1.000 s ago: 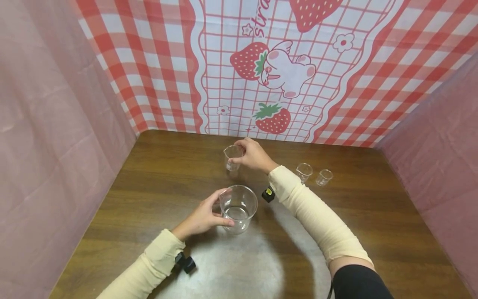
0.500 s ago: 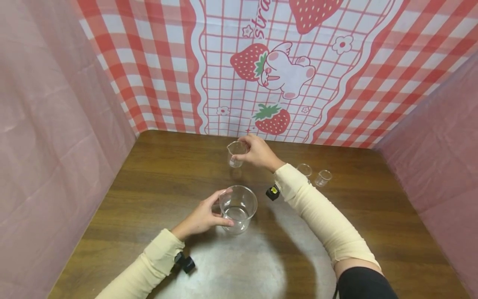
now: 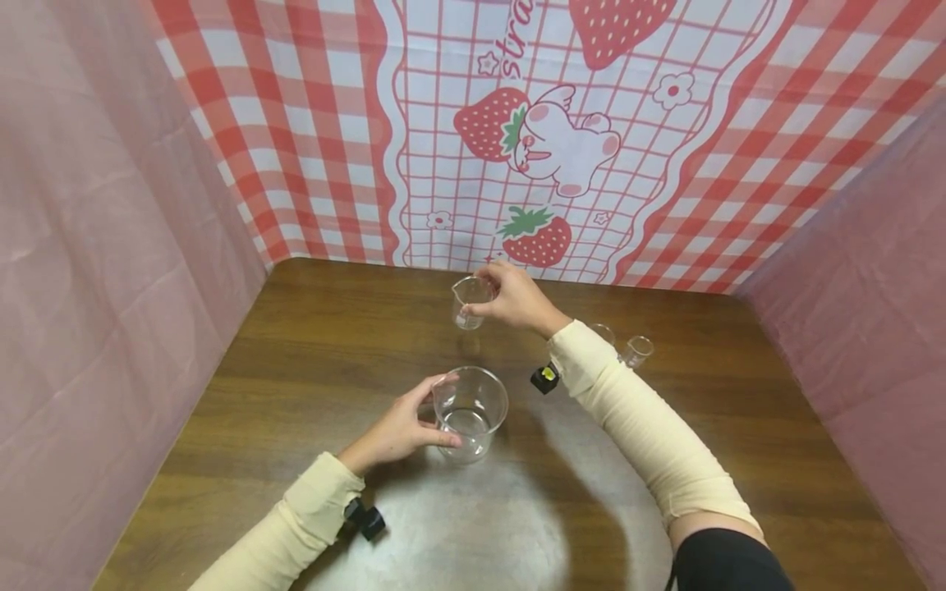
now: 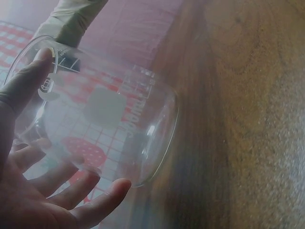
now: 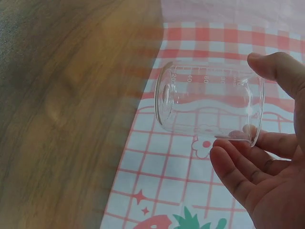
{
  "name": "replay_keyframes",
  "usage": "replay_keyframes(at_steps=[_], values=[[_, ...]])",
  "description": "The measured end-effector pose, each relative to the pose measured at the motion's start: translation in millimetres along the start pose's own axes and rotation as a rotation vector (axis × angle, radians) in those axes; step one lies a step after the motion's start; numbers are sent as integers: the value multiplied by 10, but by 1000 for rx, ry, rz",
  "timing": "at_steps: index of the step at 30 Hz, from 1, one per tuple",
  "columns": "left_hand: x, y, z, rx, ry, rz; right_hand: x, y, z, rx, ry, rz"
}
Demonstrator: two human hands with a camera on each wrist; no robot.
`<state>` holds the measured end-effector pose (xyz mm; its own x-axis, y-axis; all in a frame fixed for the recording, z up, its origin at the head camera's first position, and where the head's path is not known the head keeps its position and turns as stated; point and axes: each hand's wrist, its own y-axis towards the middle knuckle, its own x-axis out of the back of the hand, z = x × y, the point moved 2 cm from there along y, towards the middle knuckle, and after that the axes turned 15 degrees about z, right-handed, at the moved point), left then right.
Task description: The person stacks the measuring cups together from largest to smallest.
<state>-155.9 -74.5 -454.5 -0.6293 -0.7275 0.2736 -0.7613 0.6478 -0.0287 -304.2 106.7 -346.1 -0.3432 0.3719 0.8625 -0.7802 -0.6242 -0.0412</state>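
Note:
In the head view my left hand (image 3: pixel 402 425) holds a large glass beaker (image 3: pixel 473 414) near the middle of the table. Its thumb lies on the near side and the fingers reach round the far side. White print marks this beaker's wall (image 4: pixel 107 107) in the left wrist view. Farther back, my right hand (image 3: pixel 516 302) grips a smaller glass beaker (image 3: pixel 469 310) by its upper rim, thumb on one side and fingertips on the other. The right wrist view shows graduation lines on the small beaker (image 5: pixel 209 98), which looks see-through with nothing inside.
Two more small beakers stand to the right: one (image 3: pixel 604 334) partly hidden behind the right sleeve (image 3: pixel 636 419), the other (image 3: pixel 639 350) just beyond it. A strawberry-print cloth (image 3: pixel 547 164) hangs along the back of the wooden table (image 3: pixel 325 345), with pink curtains (image 3: pixel 111 246) at the sides.
My right hand has shifted a little right and toward the back with the small beaker. Its sleeve now covers more of one standing beaker. The left hand and large beaker stay put.

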Motion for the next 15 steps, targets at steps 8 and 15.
replay_keyframes(at_steps=[8, 15], values=[[9, -1, -6, 1, -4, 0, 48, -35, 31, 18, 1, 0], [10, -7, -15, 2, -7, 4, 93, -99, 105, 35, -4, 1]])
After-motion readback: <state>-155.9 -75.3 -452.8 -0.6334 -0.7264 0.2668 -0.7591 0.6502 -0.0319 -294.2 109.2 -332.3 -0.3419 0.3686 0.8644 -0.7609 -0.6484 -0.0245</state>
